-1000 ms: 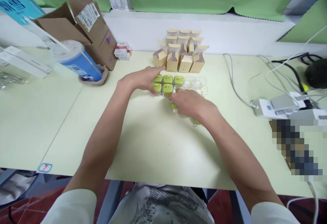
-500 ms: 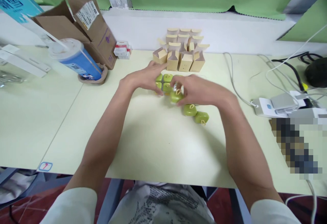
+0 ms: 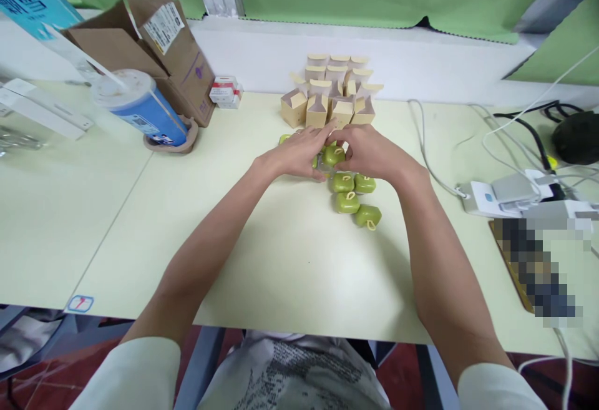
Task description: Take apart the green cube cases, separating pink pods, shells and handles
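Note:
My left hand (image 3: 299,154) and my right hand (image 3: 372,151) meet over a clear plastic tray (image 3: 322,163) of small green cases at the middle of the table. Both pinch one green case (image 3: 333,155) between their fingertips, just above the tray. My hands hide most of the tray and the cases in it; one green edge (image 3: 284,139) shows at its left. Several loose green cases (image 3: 347,202) lie on the table just in front of my right hand. Behind my hands stands a cluster of small open tan cartons (image 3: 330,88).
A blue paper cup (image 3: 143,110) with a straw sits at the left on a holder, beside an open cardboard box (image 3: 154,48). A small red and white box (image 3: 224,92) lies by the wall. Cables (image 3: 505,141) and white devices (image 3: 510,195) fill the right side.
My right hand lifted a green case from the loose ones and carried it back toward the tray. My left hand slid right to meet it. Several loose cases now lie uncovered.

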A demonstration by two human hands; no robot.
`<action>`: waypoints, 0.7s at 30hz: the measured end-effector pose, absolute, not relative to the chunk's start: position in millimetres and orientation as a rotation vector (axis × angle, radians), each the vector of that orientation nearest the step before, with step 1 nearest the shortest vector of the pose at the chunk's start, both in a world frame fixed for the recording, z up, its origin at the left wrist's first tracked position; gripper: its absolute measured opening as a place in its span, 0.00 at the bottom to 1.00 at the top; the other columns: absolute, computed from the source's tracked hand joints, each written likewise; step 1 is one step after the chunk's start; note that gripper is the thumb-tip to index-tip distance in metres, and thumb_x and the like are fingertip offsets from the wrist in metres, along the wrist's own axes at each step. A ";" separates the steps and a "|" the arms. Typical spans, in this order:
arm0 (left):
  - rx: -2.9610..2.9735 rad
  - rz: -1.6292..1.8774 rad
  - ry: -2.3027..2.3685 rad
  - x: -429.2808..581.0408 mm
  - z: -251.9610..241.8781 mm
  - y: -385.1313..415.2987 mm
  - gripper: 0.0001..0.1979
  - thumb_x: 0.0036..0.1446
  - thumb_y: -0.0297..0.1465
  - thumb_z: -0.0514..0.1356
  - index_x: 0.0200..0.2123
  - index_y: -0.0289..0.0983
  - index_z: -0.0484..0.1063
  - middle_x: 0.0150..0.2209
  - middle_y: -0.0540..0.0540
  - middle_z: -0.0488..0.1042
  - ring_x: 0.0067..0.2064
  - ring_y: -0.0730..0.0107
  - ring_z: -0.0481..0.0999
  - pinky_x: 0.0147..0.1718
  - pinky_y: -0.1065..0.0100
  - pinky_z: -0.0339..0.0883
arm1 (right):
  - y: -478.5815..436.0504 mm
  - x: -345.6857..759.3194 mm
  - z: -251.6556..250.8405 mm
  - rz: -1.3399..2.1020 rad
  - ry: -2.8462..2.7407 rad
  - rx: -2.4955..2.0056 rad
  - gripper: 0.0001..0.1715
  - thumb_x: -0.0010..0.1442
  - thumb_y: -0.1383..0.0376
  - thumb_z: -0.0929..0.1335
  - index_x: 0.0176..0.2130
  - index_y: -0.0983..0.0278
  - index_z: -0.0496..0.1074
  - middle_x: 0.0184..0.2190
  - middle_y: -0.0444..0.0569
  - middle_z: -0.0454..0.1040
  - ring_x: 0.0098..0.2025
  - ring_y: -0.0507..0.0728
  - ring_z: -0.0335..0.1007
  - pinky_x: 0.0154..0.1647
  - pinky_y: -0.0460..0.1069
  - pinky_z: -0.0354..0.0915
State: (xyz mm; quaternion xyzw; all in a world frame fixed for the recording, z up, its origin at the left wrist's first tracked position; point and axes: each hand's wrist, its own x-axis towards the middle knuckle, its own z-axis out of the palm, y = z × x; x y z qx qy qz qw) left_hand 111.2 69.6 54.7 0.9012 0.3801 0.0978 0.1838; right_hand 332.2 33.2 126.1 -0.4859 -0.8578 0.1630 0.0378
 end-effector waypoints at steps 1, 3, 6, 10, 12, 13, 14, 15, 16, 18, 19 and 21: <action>2.540 0.282 1.073 110.9 54.1 69.5 0.75 0.54 0.47 0.75 0.91 0.40 0.33 0.77 0.28 0.73 0.79 0.27 0.69 0.75 0.37 0.68 | 33.7 332.2 125.7 0.503 -2.645 -1.480 0.20 0.63 0.76 0.76 0.54 0.64 0.84 0.46 0.52 0.85 0.43 0.62 0.79 0.41 0.53 0.66; 2.537 0.285 1.074 110.5 53.5 69.5 0.74 0.55 0.47 0.75 0.91 0.42 0.31 0.78 0.29 0.72 0.79 0.28 0.69 0.74 0.38 0.68 | 34.8 333.1 125.1 0.516 -2.659 -1.454 0.19 0.63 0.76 0.76 0.52 0.64 0.84 0.43 0.51 0.85 0.41 0.60 0.78 0.41 0.52 0.65; 2.527 0.278 1.081 110.0 53.3 70.8 0.74 0.57 0.47 0.74 0.91 0.43 0.29 0.79 0.30 0.71 0.80 0.29 0.68 0.74 0.39 0.68 | 35.1 334.1 124.9 0.532 -2.651 -1.418 0.20 0.64 0.76 0.76 0.55 0.65 0.85 0.44 0.51 0.85 0.40 0.58 0.76 0.41 0.52 0.64; 2.510 0.275 1.075 108.2 49.7 75.9 0.76 0.56 0.49 0.76 0.91 0.45 0.27 0.81 0.31 0.69 0.81 0.28 0.67 0.75 0.39 0.68 | 34.2 332.7 124.3 0.541 -2.654 -1.421 0.19 0.65 0.74 0.78 0.55 0.67 0.86 0.44 0.51 0.86 0.40 0.56 0.73 0.42 0.53 0.63; 2.508 0.310 1.048 107.2 46.6 78.6 0.76 0.55 0.48 0.77 0.91 0.45 0.30 0.82 0.31 0.68 0.81 0.27 0.67 0.76 0.38 0.67 | 34.1 331.3 122.8 0.517 -2.641 -1.435 0.18 0.65 0.74 0.78 0.54 0.67 0.86 0.45 0.51 0.86 0.42 0.56 0.74 0.44 0.53 0.63; 2.504 0.323 1.039 106.9 45.4 79.6 0.76 0.54 0.48 0.77 0.91 0.45 0.31 0.82 0.31 0.67 0.81 0.26 0.67 0.76 0.37 0.66 | 34.1 330.7 121.9 0.506 -2.637 -1.449 0.18 0.65 0.75 0.78 0.54 0.67 0.86 0.46 0.50 0.86 0.43 0.57 0.75 0.45 0.53 0.63; 2.499 0.329 1.036 106.7 44.4 80.3 0.76 0.53 0.48 0.77 0.91 0.44 0.32 0.82 0.30 0.67 0.81 0.26 0.66 0.76 0.36 0.66 | 34.1 330.1 121.3 0.499 -2.638 -1.462 0.17 0.65 0.75 0.78 0.53 0.67 0.86 0.46 0.50 0.86 0.45 0.57 0.75 0.46 0.53 0.63; 2.495 0.330 1.040 106.6 44.0 80.6 0.76 0.53 0.49 0.78 0.91 0.44 0.33 0.82 0.30 0.67 0.81 0.25 0.66 0.76 0.36 0.66 | 34.0 329.6 120.9 0.495 -2.636 -1.479 0.16 0.64 0.75 0.78 0.52 0.67 0.86 0.45 0.49 0.86 0.45 0.57 0.75 0.47 0.54 0.63; 2.496 0.328 1.044 106.7 43.9 80.7 0.76 0.53 0.49 0.77 0.91 0.44 0.34 0.82 0.30 0.68 0.81 0.24 0.66 0.76 0.35 0.66 | 33.8 329.3 121.0 0.499 -2.630 -1.490 0.16 0.64 0.75 0.79 0.51 0.67 0.86 0.44 0.49 0.86 0.46 0.58 0.76 0.48 0.54 0.63; 2.508 0.328 1.042 107.2 45.0 80.1 0.75 0.53 0.49 0.77 0.91 0.45 0.36 0.81 0.30 0.69 0.80 0.24 0.66 0.75 0.35 0.66 | 33.3 329.0 122.1 0.511 -2.612 -1.484 0.14 0.64 0.75 0.79 0.50 0.66 0.85 0.43 0.49 0.85 0.46 0.59 0.76 0.48 0.55 0.63; 2.513 0.331 1.039 107.4 45.7 79.6 0.74 0.53 0.49 0.77 0.91 0.45 0.37 0.80 0.31 0.70 0.80 0.25 0.67 0.75 0.35 0.67 | 33.1 328.9 122.8 0.516 -2.604 -1.475 0.14 0.65 0.75 0.79 0.50 0.66 0.85 0.42 0.49 0.85 0.45 0.60 0.76 0.47 0.55 0.63; 2.509 0.329 1.044 107.9 47.2 78.8 0.74 0.54 0.49 0.77 0.91 0.45 0.38 0.79 0.31 0.72 0.79 0.26 0.69 0.74 0.36 0.69 | 33.1 328.7 124.0 0.521 -2.618 -1.459 0.13 0.65 0.74 0.78 0.49 0.64 0.85 0.40 0.48 0.83 0.42 0.59 0.75 0.44 0.54 0.63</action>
